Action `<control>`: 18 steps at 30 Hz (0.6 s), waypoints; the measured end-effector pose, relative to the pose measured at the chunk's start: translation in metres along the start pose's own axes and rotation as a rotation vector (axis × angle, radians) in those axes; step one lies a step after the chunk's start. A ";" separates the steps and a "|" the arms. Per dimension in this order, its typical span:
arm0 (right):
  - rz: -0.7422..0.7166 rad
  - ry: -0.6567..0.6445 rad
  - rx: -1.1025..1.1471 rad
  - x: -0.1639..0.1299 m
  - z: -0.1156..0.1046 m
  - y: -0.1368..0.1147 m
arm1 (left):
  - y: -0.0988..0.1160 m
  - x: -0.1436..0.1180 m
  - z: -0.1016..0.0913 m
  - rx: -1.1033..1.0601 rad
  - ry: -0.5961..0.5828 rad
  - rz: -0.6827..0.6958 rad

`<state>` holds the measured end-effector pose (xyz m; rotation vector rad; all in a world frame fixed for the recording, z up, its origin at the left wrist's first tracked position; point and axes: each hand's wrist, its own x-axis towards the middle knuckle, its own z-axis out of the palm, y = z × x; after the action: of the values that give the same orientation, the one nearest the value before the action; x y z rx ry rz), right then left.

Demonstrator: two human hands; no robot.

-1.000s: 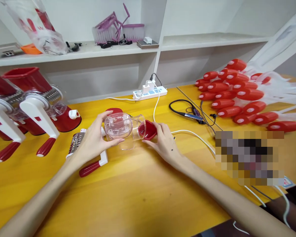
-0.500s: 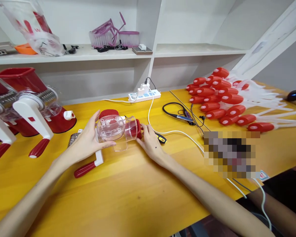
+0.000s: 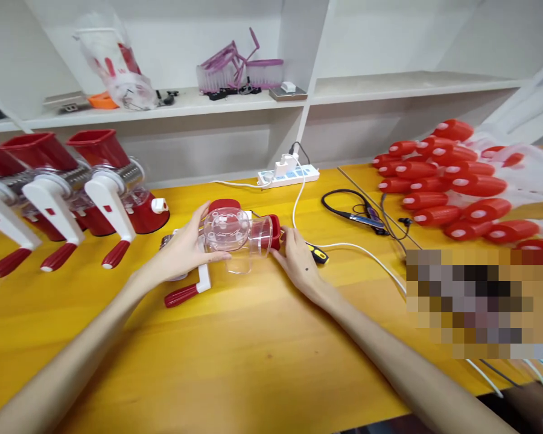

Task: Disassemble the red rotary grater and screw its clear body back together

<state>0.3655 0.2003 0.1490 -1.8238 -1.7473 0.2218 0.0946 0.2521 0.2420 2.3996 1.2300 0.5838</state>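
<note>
Your left hand (image 3: 183, 253) gripped clear plastic drum housing (image 3: 235, 236) low over yellow wooden table (image 3: 253, 343). Your right hand (image 3: 301, 265) pinched red plastic piece (image 3: 275, 231) at its end. Looked nearly joined; crank handle (image 3: 187, 292) waited underneath.

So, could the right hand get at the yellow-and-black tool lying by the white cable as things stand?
Probably yes. The right hand rests against the red part at the clear housing, and the yellow-and-black tool lies just beside it on the table, nothing between.

Graters (image 3: 95, 193) left on table (image 3: 235, 361); handles (image 3: 452, 187) right; power strip (image 3: 289, 175) behind.
</note>
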 end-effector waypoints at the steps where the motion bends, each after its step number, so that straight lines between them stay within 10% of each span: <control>1: 0.000 0.007 -0.003 -0.001 0.001 0.001 | -0.001 -0.004 -0.002 -0.011 -0.007 -0.006; 9: -0.005 0.083 -0.008 -0.010 0.008 0.004 | -0.026 -0.086 -0.006 0.034 0.321 -0.092; 18: -0.117 0.088 0.020 -0.018 0.008 -0.013 | -0.044 -0.108 0.035 0.126 0.212 -0.136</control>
<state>0.3480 0.1853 0.1440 -1.6852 -1.7767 0.1103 0.0261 0.1817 0.1694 2.3785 1.5480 0.7545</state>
